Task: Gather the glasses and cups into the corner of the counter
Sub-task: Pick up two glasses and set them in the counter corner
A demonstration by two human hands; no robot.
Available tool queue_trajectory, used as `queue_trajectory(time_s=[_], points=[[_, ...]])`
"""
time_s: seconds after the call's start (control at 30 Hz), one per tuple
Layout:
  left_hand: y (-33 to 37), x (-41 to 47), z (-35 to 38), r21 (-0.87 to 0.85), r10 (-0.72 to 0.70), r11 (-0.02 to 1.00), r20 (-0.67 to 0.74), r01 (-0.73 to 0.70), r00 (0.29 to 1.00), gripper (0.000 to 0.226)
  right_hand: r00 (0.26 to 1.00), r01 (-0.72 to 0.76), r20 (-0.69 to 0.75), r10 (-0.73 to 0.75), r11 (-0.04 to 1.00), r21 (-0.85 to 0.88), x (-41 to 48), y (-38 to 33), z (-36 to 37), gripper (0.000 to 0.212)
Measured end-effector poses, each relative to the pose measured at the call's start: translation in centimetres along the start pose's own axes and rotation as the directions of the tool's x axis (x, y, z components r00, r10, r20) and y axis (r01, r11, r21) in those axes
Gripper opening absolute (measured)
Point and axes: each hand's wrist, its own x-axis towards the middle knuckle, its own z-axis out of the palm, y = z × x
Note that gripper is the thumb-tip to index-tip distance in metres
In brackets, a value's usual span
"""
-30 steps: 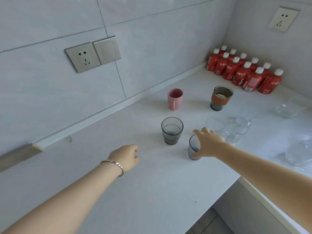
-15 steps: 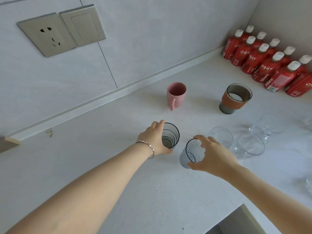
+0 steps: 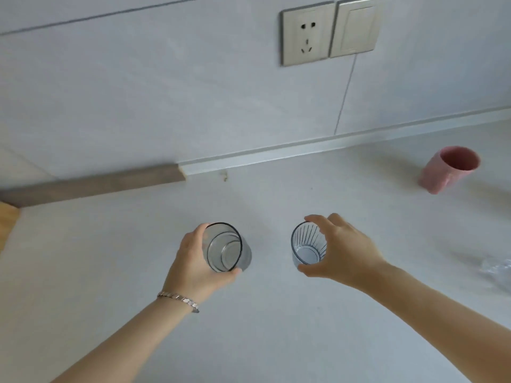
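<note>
— What sort of place is this looking like?

— A home kitchen. A pale stone-look counter (image 3: 276, 341) is running along a wall of large grey tiles (image 3: 138, 92), with a trim strip sealing the joint between them.

— Anything else pointing that way?

— A brushed-metal wall socket (image 3: 306, 37) and a light switch (image 3: 355, 29) are sitting side by side at 1 o'clock, a pink mug (image 3: 448, 168) is standing on the counter at 3 o'clock, and drinking glasses are being handled at the centre.

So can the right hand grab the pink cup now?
Probably not yet. The right hand already has the ribbed glass in its grip, and the pink cup stands apart, farther right by the wall. The counter between looks free, though.
</note>
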Motion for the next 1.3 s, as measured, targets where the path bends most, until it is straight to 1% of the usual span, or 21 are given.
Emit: queue_trajectory(time_s=[0.13, 0.3, 0.4, 0.5, 0.73, 0.87, 1.07, 1.17, 1.3], points=[[-10.1, 0.9, -8.7, 0.015, -0.105, 0.994, -0.083, 0.107, 0.991, 0.09, 0.996, 0.085, 0.041, -0.085, 0.996, -0.005, 3.3, -11.3, 4.9, 0.089], [-22.8, 2.6, -19.4, 0.003, -0.198, 0.979, -0.175, 0.202, 0.964, 0.093, 0.993, 0.11, 0.049, -0.111, 0.994, 0.012, 6.7, -24.8, 11.4, 0.089], [-28.2, 4.3, -24.7, 0.013, -0.272, 0.96, -0.203, 0.28, 0.941, 0.098, 0.989, 0.132, 0.07, -0.131, 0.991, -0.007, 8.6, -31.4, 14.3, 0.087], [-32.0, 7.3, -28.6, -0.001, -0.305, 0.949, -0.258, 0.316, 0.917, 0.1, 0.987, 0.139, 0.079, -0.138, 0.99, -0.009, 10.4, -36.4, 16.4, 0.087], [-36.2, 16.0, -32.7, -0.039, -0.364, 0.929, -0.258, 0.367, 0.895, 0.093, 0.982, 0.172, 0.088, -0.169, 0.984, -0.036, 14.7, -43.8, 19.7, 0.088], [-37.7, 19.7, -33.5, 0.001, -0.326, 0.942, -0.224, 0.335, 0.918, 0.1, 0.984, 0.161, 0.087, -0.157, 0.986, -0.038, 17.7, -46.4, 21.1, 0.087], [-40.0, 21.3, -33.3, 0.017, -0.332, 0.939, -0.201, 0.343, 0.921, 0.102, 0.978, 0.18, 0.11, -0.175, 0.983, -0.037, 23.5, -50.7, 23.1, 0.091], [-40.3, 21.6, -33.5, 0.059, -0.294, 0.949, -0.178, 0.308, 0.939, 0.104, 0.973, 0.197, 0.13, -0.19, 0.98, -0.039, 26.1, -53.6, 24.4, 0.088], [-40.8, 22.2, -34.2, 0.059, -0.267, 0.959, -0.129, 0.276, 0.955, 0.105, 0.976, 0.181, 0.125, -0.18, 0.983, -0.001, 28.2, -56.5, 25.8, 0.082]])
